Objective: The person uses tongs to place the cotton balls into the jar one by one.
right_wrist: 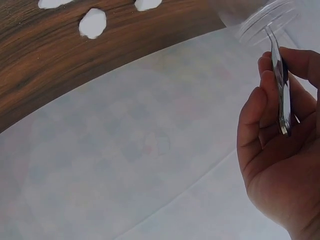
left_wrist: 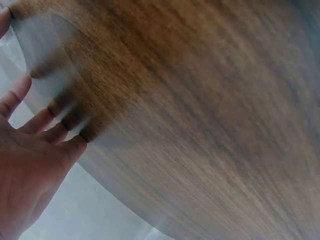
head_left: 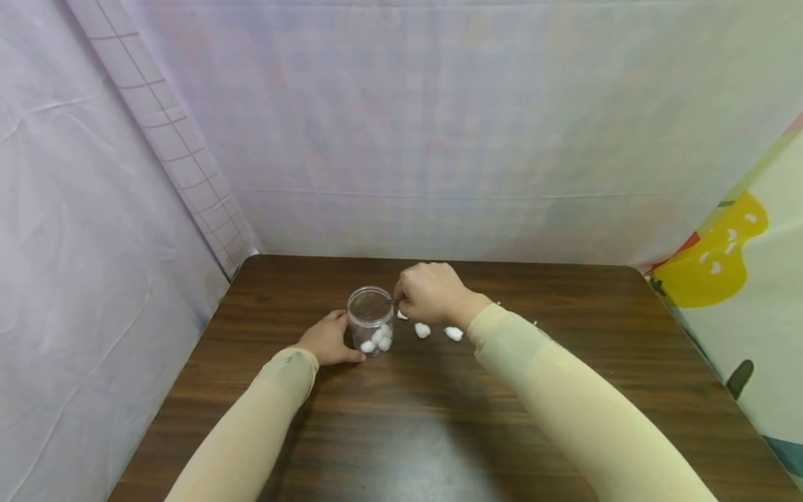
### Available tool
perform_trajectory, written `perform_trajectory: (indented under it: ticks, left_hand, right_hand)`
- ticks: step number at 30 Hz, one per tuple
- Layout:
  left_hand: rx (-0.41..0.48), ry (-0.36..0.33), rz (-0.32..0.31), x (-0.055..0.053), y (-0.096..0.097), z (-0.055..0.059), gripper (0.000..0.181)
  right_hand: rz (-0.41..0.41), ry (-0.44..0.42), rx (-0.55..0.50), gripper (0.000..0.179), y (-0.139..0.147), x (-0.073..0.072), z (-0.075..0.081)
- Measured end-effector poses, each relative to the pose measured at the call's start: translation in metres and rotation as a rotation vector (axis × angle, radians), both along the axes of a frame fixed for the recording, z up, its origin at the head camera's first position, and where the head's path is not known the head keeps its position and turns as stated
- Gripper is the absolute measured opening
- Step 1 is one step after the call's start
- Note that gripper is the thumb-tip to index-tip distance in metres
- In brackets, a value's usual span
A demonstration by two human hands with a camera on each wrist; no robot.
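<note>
A clear round jar (head_left: 370, 315) stands open-topped on the table with several white cotton balls (head_left: 378, 339) at its bottom. My left hand (head_left: 329, 340) holds the jar's left side low down, thumb in front and fingers behind; in the left wrist view the fingers (left_wrist: 37, 121) reach out close to the wood. Metal tweezers (right_wrist: 281, 90) are pinched by my right hand (head_left: 433, 293) between thumb and fingers, their tips at the jar's mouth. Three more cotton balls (head_left: 422, 330) lie on the table to the right of the jar, partly below the right hand.
The dark wooden table (head_left: 376, 425) has rounded far corners. A pale cloth wall (head_left: 439, 139) rises behind it, with a white sheet (head_left: 94, 244) on the left and a patterned cloth (head_left: 753, 335) on the right.
</note>
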State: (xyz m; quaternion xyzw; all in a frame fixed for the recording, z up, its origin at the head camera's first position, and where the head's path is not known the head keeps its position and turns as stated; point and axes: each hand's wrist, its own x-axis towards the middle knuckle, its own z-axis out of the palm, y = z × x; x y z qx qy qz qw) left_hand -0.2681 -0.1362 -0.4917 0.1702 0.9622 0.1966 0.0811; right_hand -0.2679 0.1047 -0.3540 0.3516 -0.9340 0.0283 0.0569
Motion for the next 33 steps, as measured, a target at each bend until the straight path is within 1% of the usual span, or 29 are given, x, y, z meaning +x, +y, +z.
perform_trajectory:
  ticks: [4,8,12,15,18,22,25,28,33]
  left_hand:
    - [-0.018,0.009,-0.001,-0.001,0.000,-0.001,0.099]
    - [-0.024,0.014,-0.002,0.000,-0.001,0.000,0.099]
    - [-0.026,0.014,-0.004,0.001,-0.002,0.002,0.098]
    - [-0.022,0.012,-0.006,0.001,-0.001,0.002,0.098]
    - [-0.017,0.013,-0.006,0.001,0.001,0.001,0.099]
    - [-0.025,0.013,-0.008,0.001,0.002,0.001,0.100]
    - [-0.025,0.013,-0.011,0.000,0.003,0.002,0.100]
    - [-0.020,0.016,-0.013,-0.001,0.002,0.003,0.098]
    - [-0.013,0.022,-0.015,-0.001,0.001,0.002,0.096]
  right_hand:
    - [-0.025,-0.003,0.004,0.015,0.004,0.001,0.003]
    - [-0.044,0.012,-0.001,0.016,0.014,0.002,0.007]
    - [-0.060,0.020,-0.010,0.017,0.029,0.001,0.008]
    - [-0.084,0.018,-0.020,0.016,0.047,0.000,0.007]
    - [-0.121,0.002,-0.038,0.017,0.069,-0.001,0.000]
    - [-0.180,-0.045,-0.048,0.019,0.100,0.000,-0.017]
    - [-0.216,-0.088,-0.036,0.019,0.118,0.002,-0.029]
    - [-0.239,-0.123,-0.022,0.020,0.129,0.003,-0.038]
    - [-0.243,-0.148,-0.019,0.021,0.138,0.004,-0.049]
